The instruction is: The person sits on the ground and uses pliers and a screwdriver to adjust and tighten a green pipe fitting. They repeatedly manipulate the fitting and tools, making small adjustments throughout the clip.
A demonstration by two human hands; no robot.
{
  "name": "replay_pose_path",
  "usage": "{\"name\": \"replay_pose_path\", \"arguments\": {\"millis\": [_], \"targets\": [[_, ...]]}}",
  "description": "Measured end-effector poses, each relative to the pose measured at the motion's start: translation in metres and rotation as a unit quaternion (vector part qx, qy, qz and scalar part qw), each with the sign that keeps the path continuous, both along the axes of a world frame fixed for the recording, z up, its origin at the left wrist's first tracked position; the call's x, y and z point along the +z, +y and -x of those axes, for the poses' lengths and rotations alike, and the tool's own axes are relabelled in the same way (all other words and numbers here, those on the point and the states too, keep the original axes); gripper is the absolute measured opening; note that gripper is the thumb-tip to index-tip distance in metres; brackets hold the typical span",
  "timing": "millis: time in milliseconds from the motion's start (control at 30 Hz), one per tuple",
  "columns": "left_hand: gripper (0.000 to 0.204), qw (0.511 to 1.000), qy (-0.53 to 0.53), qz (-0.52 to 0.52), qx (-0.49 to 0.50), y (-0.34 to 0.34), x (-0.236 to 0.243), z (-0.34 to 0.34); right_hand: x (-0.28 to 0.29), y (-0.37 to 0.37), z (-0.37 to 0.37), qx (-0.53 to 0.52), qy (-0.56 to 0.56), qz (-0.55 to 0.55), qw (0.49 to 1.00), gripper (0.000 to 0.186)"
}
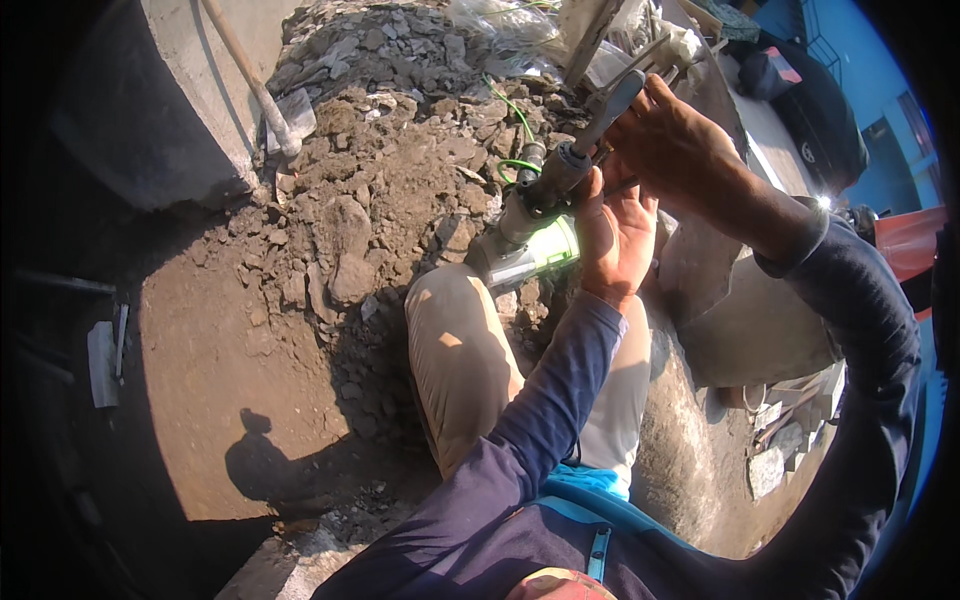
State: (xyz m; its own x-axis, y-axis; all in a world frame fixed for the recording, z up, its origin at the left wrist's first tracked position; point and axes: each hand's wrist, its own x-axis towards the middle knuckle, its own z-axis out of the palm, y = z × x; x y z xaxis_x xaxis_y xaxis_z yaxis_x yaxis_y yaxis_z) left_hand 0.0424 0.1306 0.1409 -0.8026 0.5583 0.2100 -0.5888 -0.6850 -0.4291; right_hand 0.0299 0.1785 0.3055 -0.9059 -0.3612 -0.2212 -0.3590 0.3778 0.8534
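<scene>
Head view, upper centre: left hand (615, 235) is clamped on a power tool (535, 225) to steady it, right hand (670, 140) grips its handle (612, 105) above the rubble (390, 160).

Layout as I see it: power tool (530, 235) above my knee (450, 330); rubble heap (390, 170) left and behind it; shovel (270, 110) at heap's left edge; concrete wall (190, 90) far left.
</scene>
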Motion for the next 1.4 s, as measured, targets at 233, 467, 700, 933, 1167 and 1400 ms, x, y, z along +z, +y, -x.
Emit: {"name": "replay_pose_path", "arguments": {"millis": [233, 467, 700, 933, 1167, 1400], "targets": [[0.037, 0.999, 0.031, 0.02, 0.018, -0.002, -0.002, -0.006, -0.002, -0.001, -0.011, 0.035, 0.034, -0.04, 0.998, 0.038], [0.047, 0.997, 0.048, 0.053, 0.006, -0.005, -0.001, -0.016, -0.007, -0.001, -0.019, -0.027, 0.002, -0.028, 0.999, 0.037], [0.043, 0.994, 0.068, 0.079, 0.018, -0.029, 0.007, -0.028, -0.014, 0.011, -0.031, -0.014, 0.019, 0.163, 0.986, 0.028], [0.038, 0.972, 0.102, 0.213, 0.003, -0.038, -0.004, -0.041, -0.01, -0.008, -0.069, -0.172, -0.132, 0.236, 0.947, 0.032], [0.068, 0.314, 0.061, 0.772, 0.55, -0.138, -0.084, 0.124, 0.027, 0.011, -0.093, -0.301, -0.169, 0.444, 0.827, 0.023], [0.105, 0.253, -0.037, 0.913, 0.319, -0.154, -0.145, 0.241, 0.002, 0.023, -0.185, -0.433, -0.2, 0.534, 0.698, 0.028]]}}
